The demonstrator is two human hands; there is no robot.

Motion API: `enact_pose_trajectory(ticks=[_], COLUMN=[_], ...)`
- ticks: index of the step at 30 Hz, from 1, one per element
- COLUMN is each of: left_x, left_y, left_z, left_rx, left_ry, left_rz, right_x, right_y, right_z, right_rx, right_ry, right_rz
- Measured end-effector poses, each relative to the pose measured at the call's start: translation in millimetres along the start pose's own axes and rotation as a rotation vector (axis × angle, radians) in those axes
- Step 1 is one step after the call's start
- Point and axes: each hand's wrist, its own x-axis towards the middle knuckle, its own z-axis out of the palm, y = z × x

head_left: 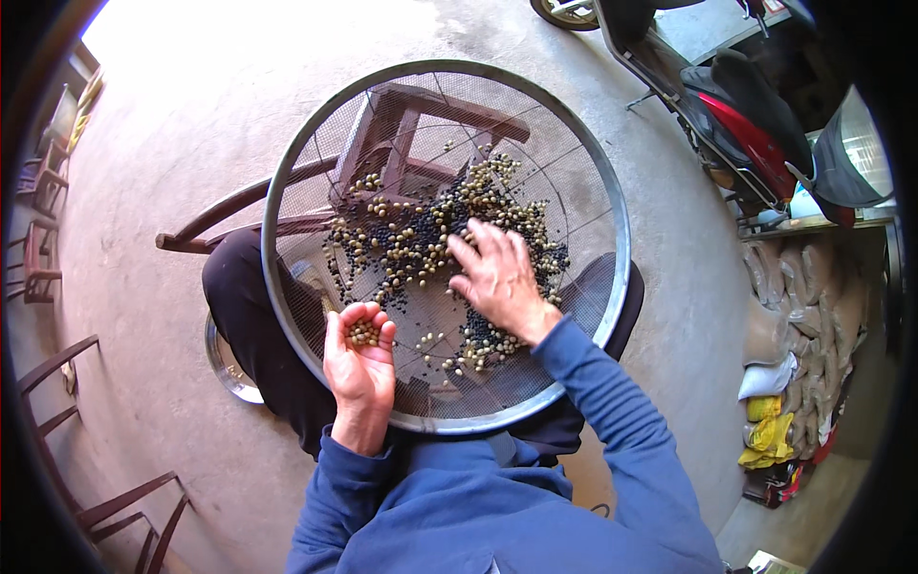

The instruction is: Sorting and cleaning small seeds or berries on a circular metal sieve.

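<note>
A large round mesh sieve [447, 421] with a grey metal rim rests across my lap and on a dark wooden stool [459, 110] beyond it. Black and tan beans [411, 244], small and round, lie mixed over its middle. My left hand [361, 368] is cupped palm up above the sieve's near left part, its fingers curled round a small heap of tan beans [363, 332]. Right of centre, my right hand [499, 277] reaches palm down over the mixed beans, fingers spread and bent. Its fingertips touch or almost touch the beans; whether they pinch any is hidden.
A metal basin [229, 368] is partly hidden beside my left leg. Wooden chairs [124, 507] stand along the left. At the upper right a red and black motorbike [736, 124] is parked, and filled sacks [803, 306] are piled below it. The floor is concrete.
</note>
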Motion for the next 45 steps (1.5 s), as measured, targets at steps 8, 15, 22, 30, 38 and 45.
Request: enact_pose_trajectory(ticks=[8, 15, 22, 30, 38, 45], left_x=[-3, -5, -8, -13, -4, -2], left_y=[-1, -3, -4, -31, -40, -39], left_z=[3, 8, 9, 32, 18, 13], left_rx=[0.007, 0.041, 0.049, 0.015, -0.002, 0.025], left_ry=[0.003, 0.011, 0.01, 0.008, -0.013, 0.089], left_rz=[-0.024, -0.028, -0.018, -0.13, -0.129, -0.159], right_x=[-42, 11, 29, 31, 18, 21], right_y=[-3, 11, 2, -7, -66, 9], right_z=[-38, -23, 2, -19, -72, -23], right_rx=[0.076, 0.413, 0.381, 0.591, 0.95, 0.588], right_ry=[-0.054, 0.057, -0.042, 0.048, -0.076, 0.005], right_rz=[-0.082, 0.135, 0.096, 0.198, -0.019, 0.317])
